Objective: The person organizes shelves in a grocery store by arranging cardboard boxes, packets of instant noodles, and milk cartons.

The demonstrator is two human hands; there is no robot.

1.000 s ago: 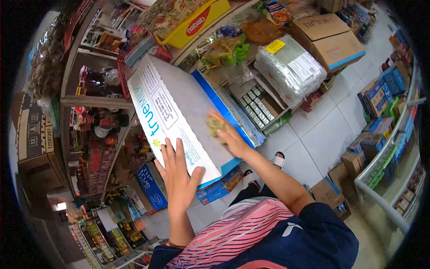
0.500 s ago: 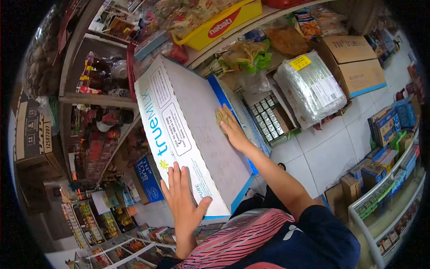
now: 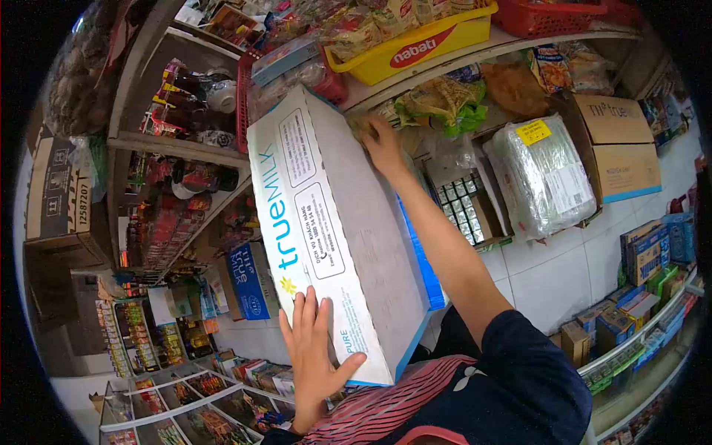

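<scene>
1. Box, white printed side w/ "true MILK" lettering, plain grey face adj. Lies aslant in front of the person, far end near the shelving, near end by the shirt.
2. L hand: spread wide, fingers apart, flat on the printed side nr. the near end; thumb toward the edge. Grasps nothing.
3. R hand: fingers bent, narrow grip, holding a greenish cloth at the far end of the grey face; forearm reaches over that face.
4. Step in hand, by judgement: cloth worked over the grey face, L hand steadying. Any further stroke calls for light, even pressure & the L hand kept firm, lest the box slide.
5. Nearby: yellow bin beyond the box, w/ snack packs; clear-wrapped pack to the R, beside a brown carton; blue carton to the L.
6. Hard to make out: cloth blurred & partly covered by fingers; exact contact w/ the box unclear. L palm's underside hidden. Box's underside & support n/v. Legs mostly hidden. Outer shelves cut off by the dark lens rim.
</scene>
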